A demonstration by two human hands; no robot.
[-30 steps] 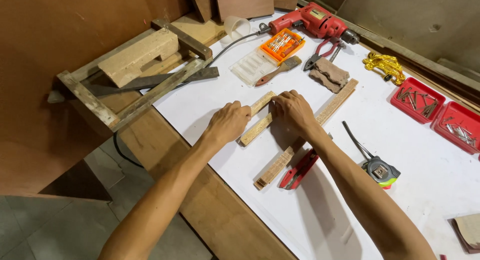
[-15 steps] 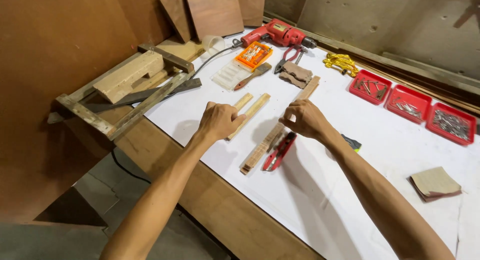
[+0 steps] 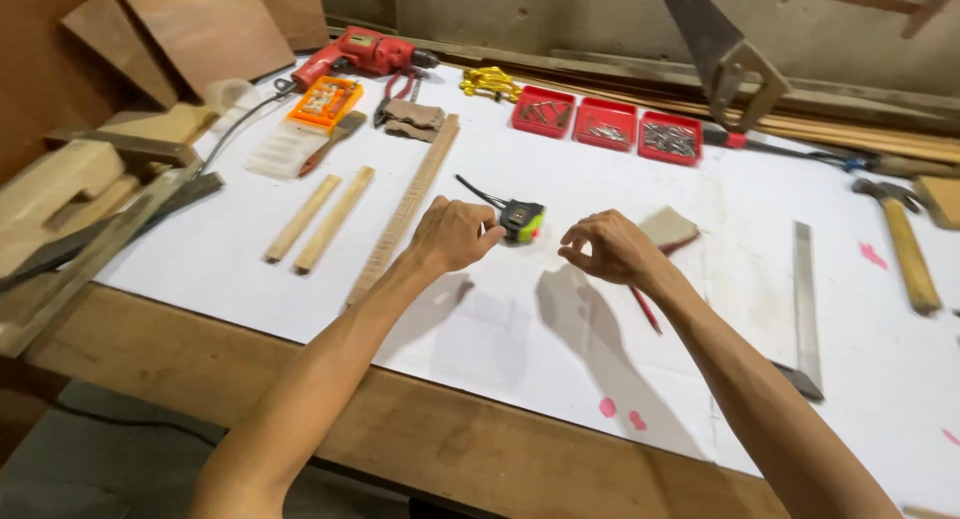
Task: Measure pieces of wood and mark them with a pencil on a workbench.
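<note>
Both hands have left the long strip (image 3: 405, 211): our left hand (image 3: 452, 235) now pinches the tape measure (image 3: 522, 221) mid-bench, right hand (image 3: 610, 247) half-curled, empty, at its 3 o'clock; measuring seems next.

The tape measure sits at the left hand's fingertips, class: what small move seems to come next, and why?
Probably the right hand pinches the tape's tip: the left hand already steadies the tape measure, and the right hovers just beside it, fingers curled, holding nothing.
</note>
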